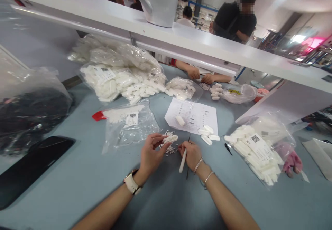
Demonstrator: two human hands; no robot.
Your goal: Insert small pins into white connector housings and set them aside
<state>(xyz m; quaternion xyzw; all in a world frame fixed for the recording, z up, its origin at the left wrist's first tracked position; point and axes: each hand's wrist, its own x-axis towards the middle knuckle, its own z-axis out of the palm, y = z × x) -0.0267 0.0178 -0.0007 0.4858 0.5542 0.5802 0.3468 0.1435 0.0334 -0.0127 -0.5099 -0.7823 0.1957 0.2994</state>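
Note:
My left hand (pixel 151 152) pinches a white rectangular plastic connector housing (pixel 170 139) with rows of small holes, tilted over a heap of tiny white pieces (pixel 169 150) on the table. My right hand (pixel 191 154) is closed beside that heap, its fingertips pressed together at the right edge. A white rod-like handle (pixel 183 161) sticks out from under its fingers towards me. A thin dark rod (pixel 187 173) passes under or through the same hand; which one I cannot tell. Whether the fingertips hold a tiny piece is too small to make out.
A printed sheet (pixel 192 114) bears one white block, with several more white housings (pixel 208 135) at its corner. Bags of white parts (pixel 114 83) stand behind; another bag (pixel 255 154) lies right. A black tray-like object (pixel 33 168) is left. A co-worker's hands (pixel 201 75) work opposite, below a shelf (pixel 166 36).

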